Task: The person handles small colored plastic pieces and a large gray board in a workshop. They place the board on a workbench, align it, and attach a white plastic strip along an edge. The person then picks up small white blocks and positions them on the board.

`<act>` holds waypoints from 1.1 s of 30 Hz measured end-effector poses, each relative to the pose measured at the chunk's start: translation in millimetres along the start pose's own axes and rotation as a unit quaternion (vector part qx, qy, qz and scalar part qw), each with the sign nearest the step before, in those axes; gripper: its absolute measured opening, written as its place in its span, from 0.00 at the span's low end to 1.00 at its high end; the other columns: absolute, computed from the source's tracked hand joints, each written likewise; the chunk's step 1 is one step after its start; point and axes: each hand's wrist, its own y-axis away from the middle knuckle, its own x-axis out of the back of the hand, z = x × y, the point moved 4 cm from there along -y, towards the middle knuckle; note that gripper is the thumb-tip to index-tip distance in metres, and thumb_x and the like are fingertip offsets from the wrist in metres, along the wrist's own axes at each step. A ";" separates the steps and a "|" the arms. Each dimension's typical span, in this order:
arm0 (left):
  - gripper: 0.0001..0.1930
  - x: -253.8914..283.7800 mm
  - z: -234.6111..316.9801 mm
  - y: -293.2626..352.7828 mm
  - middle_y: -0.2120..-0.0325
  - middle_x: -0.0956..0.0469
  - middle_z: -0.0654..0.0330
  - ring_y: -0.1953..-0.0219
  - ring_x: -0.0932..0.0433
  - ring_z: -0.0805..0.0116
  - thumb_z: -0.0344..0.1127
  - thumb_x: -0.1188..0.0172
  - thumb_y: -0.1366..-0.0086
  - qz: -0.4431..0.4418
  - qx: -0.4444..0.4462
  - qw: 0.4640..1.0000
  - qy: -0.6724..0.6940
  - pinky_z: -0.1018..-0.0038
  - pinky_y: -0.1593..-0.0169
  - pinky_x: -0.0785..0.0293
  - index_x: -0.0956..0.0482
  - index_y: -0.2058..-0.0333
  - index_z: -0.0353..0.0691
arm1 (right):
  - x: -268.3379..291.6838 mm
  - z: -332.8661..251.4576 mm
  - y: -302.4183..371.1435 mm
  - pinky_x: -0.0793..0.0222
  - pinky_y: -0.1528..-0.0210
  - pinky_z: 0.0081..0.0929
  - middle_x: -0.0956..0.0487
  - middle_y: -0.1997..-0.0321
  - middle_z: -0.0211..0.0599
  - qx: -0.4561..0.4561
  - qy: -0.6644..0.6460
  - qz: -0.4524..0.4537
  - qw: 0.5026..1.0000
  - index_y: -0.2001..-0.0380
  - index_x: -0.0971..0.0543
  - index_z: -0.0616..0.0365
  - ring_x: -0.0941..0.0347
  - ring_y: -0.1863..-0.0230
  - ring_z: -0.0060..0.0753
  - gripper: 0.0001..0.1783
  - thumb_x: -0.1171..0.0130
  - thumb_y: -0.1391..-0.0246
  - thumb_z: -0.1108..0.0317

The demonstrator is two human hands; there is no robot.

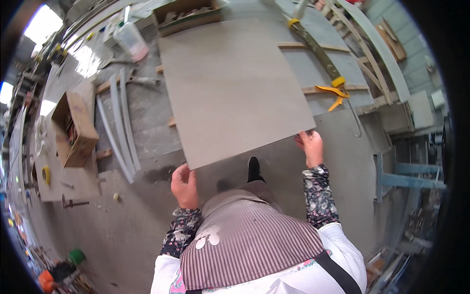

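Note:
A large flat grey-beige panel [235, 93] lies across wooden strips on the worktable, its near edge sticking out toward me. My left hand [185, 187] is closed on the panel's near left corner. At the near right corner, my right hand [311, 148] pinches the edge, thumb near the top and the other fingers partly hidden. To the right of the panel lies a caulking gun [317, 49] with an orange handle and a hooked rod. An open cardboard box [183, 25] touches or overlaps the panel's far edge.
Pale curved strips [120, 122] lie left of the panel, near a cardboard box [78, 130] of small items. A plastic bottle [131, 41] with pink liquid sits farther back. Wooden slats [362, 49] and a blue metal frame [411, 181] stand to the right.

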 end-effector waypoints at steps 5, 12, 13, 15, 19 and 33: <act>0.12 -4.9 -2.0 3.5 0.65 0.21 0.61 0.65 0.23 0.76 0.25 0.38 0.38 -0.002 0.028 0.998 0.057 0.79 0.59 0.25 0.25 0.56 0.31 | 0.7 4.0 4.7 0.24 0.61 0.25 0.20 0.61 0.40 0.052 -0.055 0.097 0.992 0.35 0.46 0.66 0.21 0.63 0.29 0.40 0.37 0.45 0.70; 0.10 -3.3 0.0 7.4 0.64 0.21 0.58 0.64 0.22 0.74 0.24 0.40 0.37 0.006 0.046 0.995 0.088 0.78 0.58 0.24 0.26 0.58 0.29 | 8.9 8.2 0.6 0.24 0.62 0.23 0.18 0.63 0.43 0.067 -0.068 0.069 0.993 0.38 0.41 0.71 0.21 0.65 0.26 0.36 0.37 0.47 0.73; 0.10 -3.1 1.2 7.7 0.64 0.21 0.57 0.64 0.22 0.74 0.24 0.40 0.37 0.009 0.044 0.995 0.085 0.78 0.58 0.24 0.26 0.58 0.29 | 11.2 9.1 -0.6 0.25 0.62 0.22 0.18 0.63 0.42 0.068 -0.066 0.074 0.993 0.38 0.40 0.71 0.21 0.65 0.26 0.35 0.38 0.46 0.73; 0.09 -3.5 3.3 8.1 0.64 0.21 0.57 0.64 0.22 0.73 0.25 0.40 0.37 0.009 0.045 0.995 0.093 0.77 0.58 0.24 0.26 0.59 0.28 | 15.1 11.1 -2.6 0.25 0.63 0.21 0.18 0.63 0.41 0.068 -0.056 0.080 0.993 0.39 0.38 0.71 0.21 0.65 0.24 0.34 0.38 0.46 0.73; 0.09 -4.1 9.9 8.8 0.64 0.21 0.55 0.64 0.22 0.72 0.25 0.40 0.37 0.006 0.025 0.997 0.070 0.76 0.57 0.23 0.26 0.59 0.28 | 16.9 11.0 -4.0 0.26 0.65 0.20 0.18 0.64 0.40 0.083 -0.047 0.089 0.991 0.40 0.35 0.71 0.22 0.67 0.23 0.32 0.38 0.46 0.73; 0.08 1.1 2.5 12.0 0.67 0.21 0.60 0.67 0.23 0.76 0.25 0.42 0.35 0.004 0.002 0.997 0.080 0.79 0.61 0.25 0.25 0.59 0.29 | 22.1 14.1 -4.1 0.27 0.63 0.18 0.18 0.61 0.38 0.107 -0.059 0.096 0.988 0.44 0.29 0.66 0.23 0.65 0.20 0.26 0.37 0.46 0.73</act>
